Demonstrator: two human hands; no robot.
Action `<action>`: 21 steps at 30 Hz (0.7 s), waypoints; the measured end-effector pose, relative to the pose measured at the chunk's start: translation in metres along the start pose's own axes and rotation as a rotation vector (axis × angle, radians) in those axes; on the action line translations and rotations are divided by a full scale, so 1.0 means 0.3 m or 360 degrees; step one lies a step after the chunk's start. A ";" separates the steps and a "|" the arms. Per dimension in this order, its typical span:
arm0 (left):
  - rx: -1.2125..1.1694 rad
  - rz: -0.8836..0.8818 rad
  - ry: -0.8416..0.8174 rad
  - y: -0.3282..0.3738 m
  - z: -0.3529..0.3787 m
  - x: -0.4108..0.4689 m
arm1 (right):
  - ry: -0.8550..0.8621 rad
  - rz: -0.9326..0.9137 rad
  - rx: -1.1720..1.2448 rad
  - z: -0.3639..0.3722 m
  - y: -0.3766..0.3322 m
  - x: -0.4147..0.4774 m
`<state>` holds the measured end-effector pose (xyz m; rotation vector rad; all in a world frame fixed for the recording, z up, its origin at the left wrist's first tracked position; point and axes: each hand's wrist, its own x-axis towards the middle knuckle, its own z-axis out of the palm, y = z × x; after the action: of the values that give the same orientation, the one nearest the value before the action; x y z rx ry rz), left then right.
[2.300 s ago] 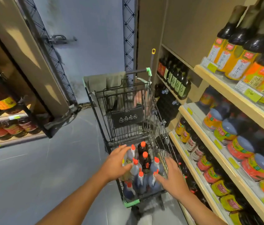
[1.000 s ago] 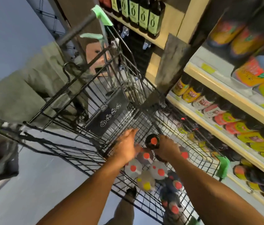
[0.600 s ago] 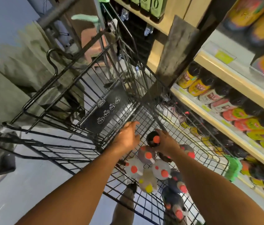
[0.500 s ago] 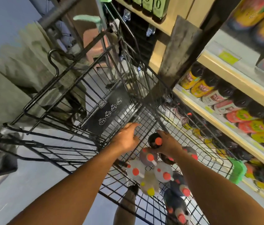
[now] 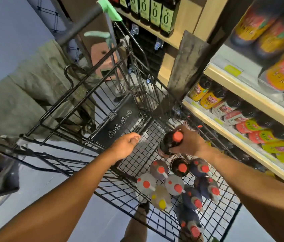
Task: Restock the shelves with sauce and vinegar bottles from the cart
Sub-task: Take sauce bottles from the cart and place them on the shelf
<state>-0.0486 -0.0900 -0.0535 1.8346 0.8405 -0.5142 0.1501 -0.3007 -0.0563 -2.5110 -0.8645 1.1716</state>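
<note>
I look straight down into a black wire cart (image 5: 130,105). My right hand (image 5: 190,142) grips a dark sauce bottle (image 5: 168,144) with a red cap by its neck, raised above the other bottles. Several more bottles with red caps, some pale and some dark (image 5: 174,184), stand in the cart's near end, one with a yellow cap (image 5: 161,199). My left hand (image 5: 125,145) hovers over the cart floor with fingers loosely curled, holding nothing. Wooden shelves (image 5: 246,89) on the right hold rows of dark bottles with orange, red and yellow labels.
A grey-green cloth (image 5: 38,95) hangs over the cart's far end by the green-tipped handle (image 5: 109,9). Dark bottles with green labels (image 5: 155,11) stand on a shelf at the top. The grey floor (image 5: 33,186) runs to the left. My shoe (image 5: 143,206) shows under the cart.
My right hand has lifted the dark bottle up out of the group and slightly right. My left hand has drawn away from the bottles.
</note>
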 end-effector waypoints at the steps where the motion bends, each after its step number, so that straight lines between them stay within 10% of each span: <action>1: -0.0032 0.0015 0.0003 0.022 -0.006 -0.006 | -0.0012 -0.0026 -0.0018 -0.048 -0.021 -0.015; 21: -0.1063 0.0397 -0.0307 0.484 -0.023 -0.282 | -0.0266 -0.0689 0.0550 -0.653 -0.368 -0.339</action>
<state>0.0030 -0.1462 0.0965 1.2250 0.5496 -0.2054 0.2019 -0.2678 0.1828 -1.8561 -1.0722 1.2599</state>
